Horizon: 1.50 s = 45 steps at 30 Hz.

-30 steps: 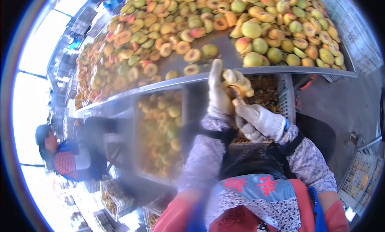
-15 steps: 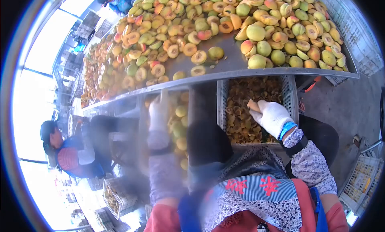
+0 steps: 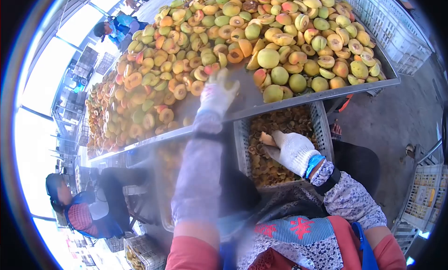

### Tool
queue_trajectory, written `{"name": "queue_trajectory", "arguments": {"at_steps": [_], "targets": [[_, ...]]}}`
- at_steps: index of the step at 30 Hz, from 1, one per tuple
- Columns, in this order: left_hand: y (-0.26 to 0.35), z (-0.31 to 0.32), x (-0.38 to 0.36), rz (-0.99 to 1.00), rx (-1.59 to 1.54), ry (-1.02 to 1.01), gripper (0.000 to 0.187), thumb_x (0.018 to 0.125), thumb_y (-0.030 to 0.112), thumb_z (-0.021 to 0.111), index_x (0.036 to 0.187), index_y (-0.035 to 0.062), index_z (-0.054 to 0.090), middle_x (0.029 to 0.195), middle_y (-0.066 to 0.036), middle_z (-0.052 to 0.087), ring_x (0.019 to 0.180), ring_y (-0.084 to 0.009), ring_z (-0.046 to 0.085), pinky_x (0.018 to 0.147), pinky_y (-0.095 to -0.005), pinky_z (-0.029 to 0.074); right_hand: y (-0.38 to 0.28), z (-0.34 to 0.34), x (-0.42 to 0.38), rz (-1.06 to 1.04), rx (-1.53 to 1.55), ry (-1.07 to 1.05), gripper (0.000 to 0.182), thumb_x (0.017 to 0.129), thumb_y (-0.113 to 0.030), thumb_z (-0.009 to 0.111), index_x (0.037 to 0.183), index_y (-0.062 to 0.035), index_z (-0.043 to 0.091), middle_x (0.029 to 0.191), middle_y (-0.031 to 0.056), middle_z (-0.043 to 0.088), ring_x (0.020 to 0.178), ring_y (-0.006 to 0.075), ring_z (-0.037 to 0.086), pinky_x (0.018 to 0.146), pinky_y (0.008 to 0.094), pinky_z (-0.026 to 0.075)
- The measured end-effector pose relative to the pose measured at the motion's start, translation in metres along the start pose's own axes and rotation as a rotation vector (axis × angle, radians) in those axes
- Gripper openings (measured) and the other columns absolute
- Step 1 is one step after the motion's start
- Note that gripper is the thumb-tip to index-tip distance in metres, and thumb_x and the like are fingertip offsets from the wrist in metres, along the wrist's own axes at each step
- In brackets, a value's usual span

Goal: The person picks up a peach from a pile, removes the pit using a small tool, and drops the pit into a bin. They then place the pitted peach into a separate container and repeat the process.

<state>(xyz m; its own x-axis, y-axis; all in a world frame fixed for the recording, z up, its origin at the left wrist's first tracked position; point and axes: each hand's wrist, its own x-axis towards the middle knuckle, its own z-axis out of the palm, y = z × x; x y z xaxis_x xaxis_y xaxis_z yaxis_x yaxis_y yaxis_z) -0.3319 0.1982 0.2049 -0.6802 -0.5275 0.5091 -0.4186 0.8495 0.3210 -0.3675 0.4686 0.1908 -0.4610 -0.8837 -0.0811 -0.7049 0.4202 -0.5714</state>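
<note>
White-gloved right hand (image 3: 293, 151) grips a smooth tan wooden handle (image 3: 267, 139).

The table (image 3: 242, 104) is bare metal, smooth, with a dull sheen and a brighter rim. The gloves (image 3: 295, 153) are white knitted cloth, matt and ribbed at the cuff. The sleeve covers (image 3: 354, 200) are printed cloth, matt. The blue band (image 3: 315, 164) at the right wrist is glossy. The crate (image 3: 323, 130) below the table is pale perforated plastic. The floor (image 3: 378, 125) is matt grey. The whole fruit (image 3: 268, 58) has smooth skin.
</note>
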Motion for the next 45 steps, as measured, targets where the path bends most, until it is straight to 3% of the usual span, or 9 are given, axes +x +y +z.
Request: {"name": "queue_trajectory", "arguments": {"at_steps": [2, 4, 7, 10, 28, 34, 37, 42, 45], "targets": [[0.003, 0.018, 0.013, -0.064, 0.336, -0.562, 0.056, 0.087, 0.042, 0.066, 0.131, 0.0092, 0.057, 0.126, -0.019, 0.057, 0.114, -0.0366, 0.058, 0.097, -0.0447, 0.046, 0.002, -0.003, 0.0, -0.032, 0.033, 0.061, 0.034, 0.09, -0.038, 0.065, 0.094, -0.0056, 0.059, 0.076, 0.0215, 0.067, 0.076, 0.0419, 0.066, 0.067, 0.0502, 0.052], [-0.001, 0.014, 0.018, -0.062, 0.237, -0.57, 0.052, 0.088, 0.04, 0.064, 0.128, 0.0069, 0.057, 0.122, -0.018, 0.059, 0.111, -0.0342, 0.06, 0.094, -0.0439, 0.048, 0.003, -0.005, 0.0, -0.039, 0.055, 0.093, 0.032, 0.09, -0.037, 0.066, 0.094, -0.0059, 0.059, 0.076, 0.0215, 0.067, 0.076, 0.042, 0.066, 0.066, 0.05, 0.052], [0.023, -0.021, 0.007, -0.654, -0.733, -0.481, 0.043, 0.094, 0.03, 0.061, 0.126, 0.0011, 0.057, 0.113, -0.015, 0.065, 0.094, -0.0262, 0.067, 0.077, -0.0395, 0.056, 0.001, -0.009, 0.007, -0.046, 0.154, 0.213, 0.028, 0.09, -0.033, 0.067, 0.094, -0.0061, 0.059, 0.075, 0.021, 0.066, 0.075, 0.041, 0.066, 0.065, 0.0489, 0.052], [0.035, -0.042, -0.022, -0.734, -1.621, -0.374, 0.04, 0.097, 0.03, 0.056, 0.124, -0.0003, 0.058, 0.112, -0.014, 0.065, 0.094, -0.0279, 0.067, 0.078, -0.0398, 0.057, -0.005, -0.009, 0.012, -0.058, 0.387, 0.358, 0.023, 0.091, -0.023, 0.067, 0.094, -0.0016, 0.059, 0.079, 0.0218, 0.067, 0.079, 0.0412, 0.066, 0.065, 0.0448, 0.052], [0.114, -0.037, -0.091, -0.806, -1.564, -0.001, 0.036, 0.102, 0.038, 0.049, 0.097, 0.0036, 0.058, 0.094, -0.014, 0.063, 0.081, -0.0259, 0.065, 0.073, -0.0362, 0.056, -0.021, 0.003, 0.0, 0.097, 0.61, 0.013, 0.035, 0.097, -0.035, 0.058, 0.102, -0.0002, 0.062, 0.086, 0.0266, 0.066, 0.089, 0.0449, 0.063, 0.075, 0.0459, 0.051], [0.101, -0.031, -0.098, -0.45, -1.269, 0.008, 0.039, 0.104, 0.038, 0.045, 0.095, 0.002, 0.058, 0.092, -0.014, 0.063, 0.081, -0.0243, 0.064, 0.073, -0.0362, 0.055, -0.027, 0.018, -0.006, 0.027, 1.14, -0.1, 0.047, 0.099, -0.043, 0.053, 0.107, 0.002, 0.063, 0.087, 0.0168, 0.068, 0.084, 0.0264, 0.066, 0.078, 0.0369, 0.05], [0.106, -0.034, -0.096, -0.572, -1.477, 0.014, 0.039, 0.103, 0.038, 0.048, 0.095, 0.0016, 0.058, 0.094, -0.015, 0.064, 0.082, -0.0248, 0.064, 0.075, -0.0371, 0.055, -0.031, -0.005, -0.006, 0.246, 1.266, -0.375, 0.045, 0.096, -0.052, 0.057, 0.089, -0.0081, 0.056, 0.059, 0.0001, 0.049, 0.043, 0.0107, 0.045, 0.04, 0.0274, 0.036], [0.109, -0.049, -0.09, -0.859, -1.591, -0.128, 0.042, 0.1, 0.037, 0.053, 0.108, -0.0036, 0.059, 0.09, -0.014, 0.065, 0.078, -0.0231, 0.063, 0.066, -0.0356, 0.053, -0.023, 0.005, -0.005, 0.003, 0.996, -0.137, 0.043, 0.097, -0.05, 0.054, 0.081, -0.0104, 0.054, 0.056, -0.0017, 0.045, 0.039, 0.0105, 0.04, 0.036, 0.0271, 0.032], [0.105, -0.049, -0.093, -0.839, -1.665, -0.186, 0.039, 0.099, 0.036, 0.055, 0.096, -0.0026, 0.063, 0.084, -0.013, 0.065, 0.069, -0.0229, 0.063, 0.059, -0.0326, 0.052, -0.039, -0.033, -0.014, 0.486, 1.465, -0.681, 0.048, 0.1, -0.053, 0.046, 0.076, -0.0112, 0.052, 0.052, -0.004, 0.037, 0.036, 0.0061, 0.03, 0.032, 0.0245, 0.024]]}}
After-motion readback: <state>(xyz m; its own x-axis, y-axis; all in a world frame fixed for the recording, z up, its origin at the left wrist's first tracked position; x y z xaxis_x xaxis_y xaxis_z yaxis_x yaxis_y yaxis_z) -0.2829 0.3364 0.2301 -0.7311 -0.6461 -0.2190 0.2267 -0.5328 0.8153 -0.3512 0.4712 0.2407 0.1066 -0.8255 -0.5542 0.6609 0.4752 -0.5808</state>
